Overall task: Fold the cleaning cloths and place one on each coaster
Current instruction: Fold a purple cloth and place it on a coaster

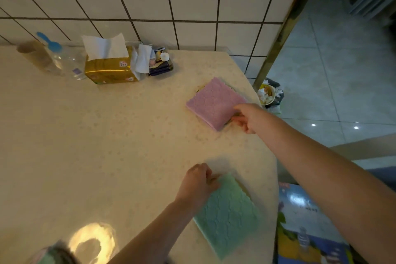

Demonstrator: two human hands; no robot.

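Note:
A folded pink cloth (213, 102) lies on the beige table toward its far right, with a sliver of a coaster showing under its far corner (201, 88). My right hand (248, 117) pinches the pink cloth's near right corner. A folded green cloth (228, 214) lies near the table's front right edge, a thin strip of coaster visible along its right side (244, 187). My left hand (198, 182) grips the green cloth's far left corner with curled fingers.
A gold tissue pack (110, 68), a clear bottle (70, 60) with a blue scoop and a small pile of dark packets (160, 64) stand along the tiled wall. The table's right edge (265, 126) drops to a bin (270, 94) and a printed box (306, 225).

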